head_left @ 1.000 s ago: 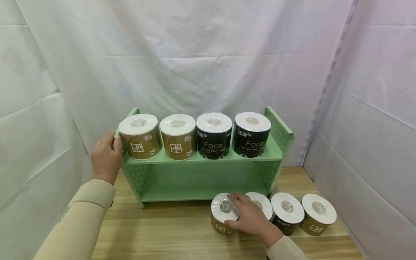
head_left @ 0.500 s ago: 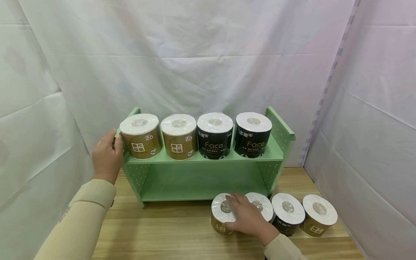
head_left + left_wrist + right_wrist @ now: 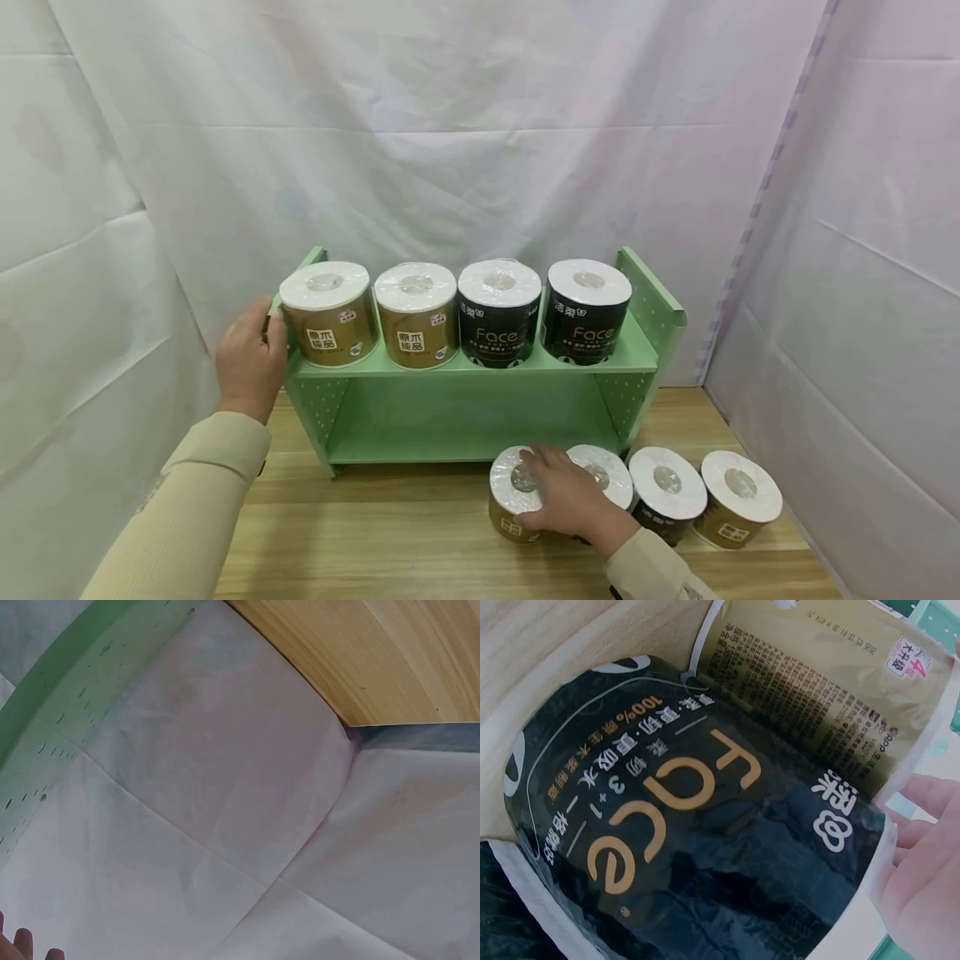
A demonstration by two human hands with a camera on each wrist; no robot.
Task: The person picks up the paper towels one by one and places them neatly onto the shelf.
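My left hand (image 3: 247,358) holds the left side panel of a green two-tier shelf (image 3: 480,372). Its fingertips show in the left wrist view's lower left corner; how firm the hold is cannot be seen. My right hand (image 3: 570,497) grips a gold-wrapped toilet paper roll (image 3: 506,518), the leftmost of a row on the table. Its fingers lie over the top and its thumb is at the front. Under that hand stands a partly covered roll (image 3: 609,473), its black "Face" wrapper (image 3: 705,817) filling the right wrist view. Right of it are a black roll (image 3: 667,496) and a gold roll (image 3: 738,508).
On the upper tier stand two gold rolls (image 3: 330,321) (image 3: 417,321) at left and two black rolls (image 3: 500,321) (image 3: 587,321) at right. The lower tier (image 3: 480,425) is behind the table row. White cloth (image 3: 480,125) hangs behind and at both sides of the wooden table (image 3: 360,542).
Both hands keep almost the same places, and the rolls stay where they stand. The whole scene shifts slightly rightward in the head view.
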